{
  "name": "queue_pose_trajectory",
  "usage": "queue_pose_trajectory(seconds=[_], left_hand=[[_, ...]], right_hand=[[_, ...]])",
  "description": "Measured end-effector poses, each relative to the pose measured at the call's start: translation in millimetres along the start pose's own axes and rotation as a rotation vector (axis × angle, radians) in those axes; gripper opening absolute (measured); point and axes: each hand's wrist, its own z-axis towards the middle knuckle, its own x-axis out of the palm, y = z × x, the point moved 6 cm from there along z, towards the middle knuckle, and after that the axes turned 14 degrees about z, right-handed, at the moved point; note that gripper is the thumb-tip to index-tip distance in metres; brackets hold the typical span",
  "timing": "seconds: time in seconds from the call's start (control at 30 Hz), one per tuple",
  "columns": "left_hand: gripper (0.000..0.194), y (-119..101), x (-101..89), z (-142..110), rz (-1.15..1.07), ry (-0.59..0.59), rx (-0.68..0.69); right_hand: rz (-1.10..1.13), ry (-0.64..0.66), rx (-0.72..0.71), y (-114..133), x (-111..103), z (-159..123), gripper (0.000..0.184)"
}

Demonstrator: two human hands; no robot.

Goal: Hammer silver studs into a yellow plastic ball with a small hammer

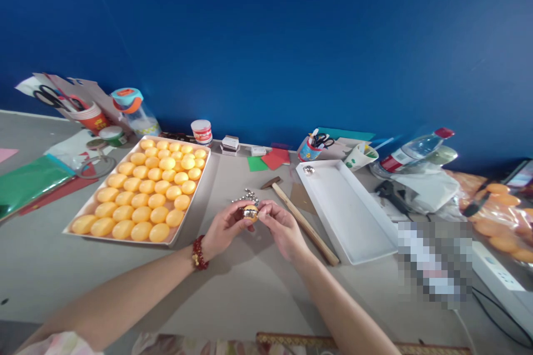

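Observation:
My left hand (227, 227), with a dark red bead bracelet at the wrist, pinches a small orange ball (251, 215) partly covered with shiny silver pieces. Close against the ball's right side, my right hand (281, 226) has its thumb and fingertips pressed together; whatever they hold is too small to make out. Just behind the hands lies a small pile of shiny silver pieces (249, 196). A shallow box (172, 236) full of plain orange balls stands to the left. One silver-covered ball (308, 170) sits in the far left corner of a white tray (353, 216).
A hammer (306, 219) lies between my right hand and the tray. At the back are colored paper squares (275, 158), a cup with scissors (310, 148) and a small tub (202, 132). Farther right are a plastic bottle (416, 150), a bag of orange balls (499, 222) and a power strip (495, 266).

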Motion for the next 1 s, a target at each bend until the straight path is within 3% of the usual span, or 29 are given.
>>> queue_pose_trajectory(seconds=[1.0], left_hand=[[0.035,-1.6,-0.5,1.0,0.009,-0.026,-0.024]], right_hand=[[-0.064,0.001,-0.024,-1.7,-4.1,0.4,0.016]])
